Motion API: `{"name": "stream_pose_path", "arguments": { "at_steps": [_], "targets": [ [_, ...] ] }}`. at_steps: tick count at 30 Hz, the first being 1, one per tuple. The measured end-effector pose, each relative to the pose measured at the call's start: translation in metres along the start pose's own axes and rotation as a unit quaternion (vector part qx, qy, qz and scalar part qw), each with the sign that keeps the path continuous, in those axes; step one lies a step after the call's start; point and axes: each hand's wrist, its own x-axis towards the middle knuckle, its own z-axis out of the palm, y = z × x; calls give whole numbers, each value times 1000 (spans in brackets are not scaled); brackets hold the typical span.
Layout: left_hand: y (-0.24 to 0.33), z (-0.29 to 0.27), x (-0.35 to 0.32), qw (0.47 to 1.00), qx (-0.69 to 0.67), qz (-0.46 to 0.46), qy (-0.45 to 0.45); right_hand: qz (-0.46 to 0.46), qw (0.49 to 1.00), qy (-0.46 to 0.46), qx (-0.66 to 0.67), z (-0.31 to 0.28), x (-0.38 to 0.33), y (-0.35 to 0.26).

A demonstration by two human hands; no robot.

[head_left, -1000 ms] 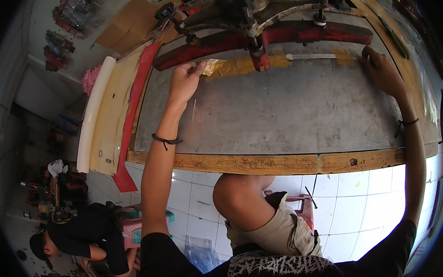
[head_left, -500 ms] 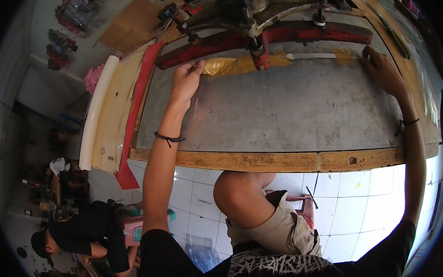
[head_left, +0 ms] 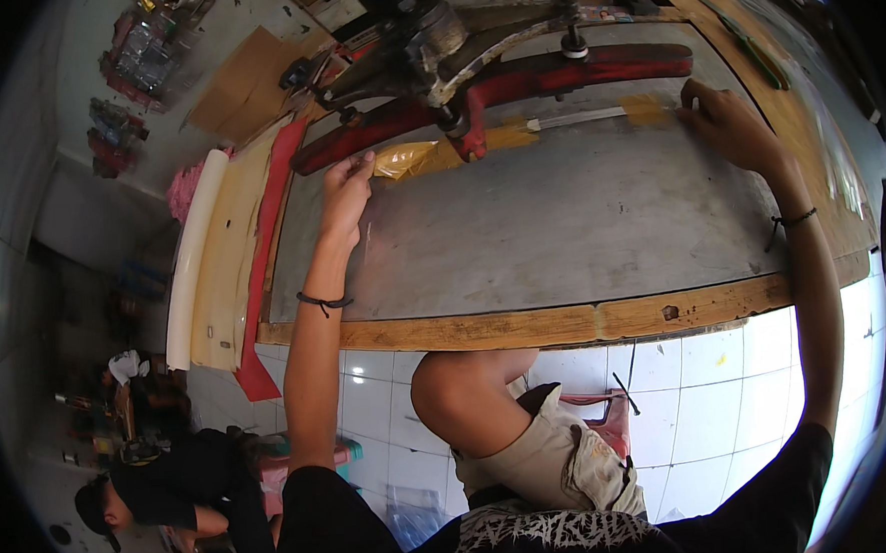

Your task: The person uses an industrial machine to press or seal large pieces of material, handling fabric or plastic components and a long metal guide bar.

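My left hand (head_left: 345, 203) is closed, thumb and fingertips pinched together at the left end of a yellow-brown tape strip (head_left: 412, 160). What lies between those fingers is too small to make out. Over at the strip's right end, my right hand (head_left: 731, 129) has its fingers curled in, and anything in them is hidden. The strip runs across the far part of a grey flat board (head_left: 541, 226), with a whitish piece (head_left: 580, 118) in its right half. A red clamp bar (head_left: 592, 65) spans just beyond it, its short red prong (head_left: 471, 135) reaching over the tape.
Above the bar is a dark metal frame (head_left: 431, 42) with screw knobs. A worn wooden edge (head_left: 446, 331) borders the board's near side. To the left stand a red strip (head_left: 272, 225) and a cream roll (head_left: 200, 259). A person (head_left: 183, 485) in dark clothes sits at lower left.
The whole view has shifted and tilted slightly, so the board and bar appear farther left. Both hands keep their places at the two ends of the tape strip.
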Motion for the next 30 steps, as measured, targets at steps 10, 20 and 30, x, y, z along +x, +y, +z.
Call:
{"name": "stream_pose_path", "arguments": {
  "at_steps": [10,20,30],
  "targets": [
    [6,3,-7,988,98,99,-62,-4,1000,12,5,5,-1,4],
    [-4,3,-4,995,43,83,-47,-6,1000,14,0,7,5,9],
    [-3,12,-13,990,-50,124,-37,-16,999,30,-18,7,4,7]
  ]
}}
